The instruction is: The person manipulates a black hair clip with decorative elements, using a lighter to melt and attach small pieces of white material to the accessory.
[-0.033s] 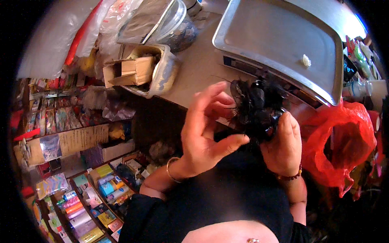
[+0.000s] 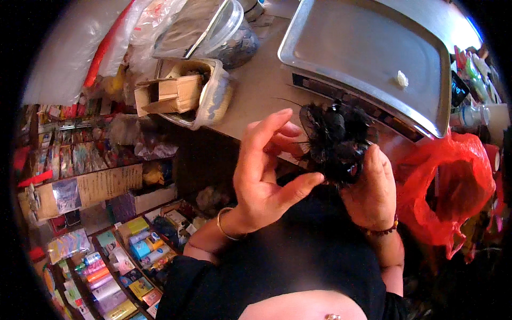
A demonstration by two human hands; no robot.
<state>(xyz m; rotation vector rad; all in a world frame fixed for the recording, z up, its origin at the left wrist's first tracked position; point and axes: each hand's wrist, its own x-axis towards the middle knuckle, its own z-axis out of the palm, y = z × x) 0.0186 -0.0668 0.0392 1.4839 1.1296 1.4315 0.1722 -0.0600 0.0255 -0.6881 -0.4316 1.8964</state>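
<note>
A black, fluffy ornament (image 2: 338, 136) with feather-like wisps and shiny dark parts is held up in front of my chest. My right hand (image 2: 373, 186) grips its lower right side, thumb and fingers pressed together. To its left, my left hand (image 2: 266, 168) is curved with thumb and fingers spread apart. The left thumb tip lies close to the ornament's lower edge; whether it touches cannot be told. Just beyond the ornament stands a scale with a wide metal pan (image 2: 357, 37). One small whitish lump (image 2: 402, 79) lies on that pan.
A red plastic bag (image 2: 458, 176) hangs open at the right. Left of the scale, a clear tub (image 2: 216, 96) holds a cardboard box (image 2: 178, 93), with a round clear container (image 2: 234, 40) behind it. Shelves of colourful packages (image 2: 106, 277) fill the lower left.
My left hand has shifted slightly left, away from the ornament. The ornament has turned a little in my right hand, which has barely moved.
</note>
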